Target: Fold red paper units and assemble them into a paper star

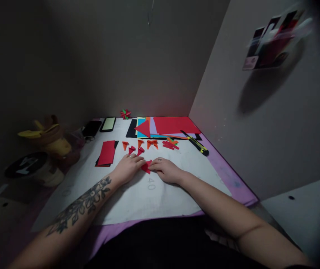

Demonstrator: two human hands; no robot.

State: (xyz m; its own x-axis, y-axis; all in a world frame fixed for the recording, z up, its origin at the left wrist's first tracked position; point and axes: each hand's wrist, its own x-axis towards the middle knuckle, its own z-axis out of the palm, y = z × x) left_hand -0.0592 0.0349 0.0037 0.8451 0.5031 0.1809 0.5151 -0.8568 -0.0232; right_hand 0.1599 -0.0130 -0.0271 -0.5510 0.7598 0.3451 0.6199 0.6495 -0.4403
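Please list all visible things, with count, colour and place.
held paper: 1, red, near centre
folded pieces: several, red and orange, centre
cutter: 1, black and yellow, right
paper strips: several, mostly red, beside cutter
rectangles: several, red over black, left
large sheets: several, multicoloured, far side
folded star: 1, red and green, far edge
phone-like devices: 2, black, far left
containers: 2, colours dim, left
wall holder: 1, blurred, upper right
table covers: 2, white over purple
left grip: 1, bare, touching held paper
right grip: 1, bare, touching held paper
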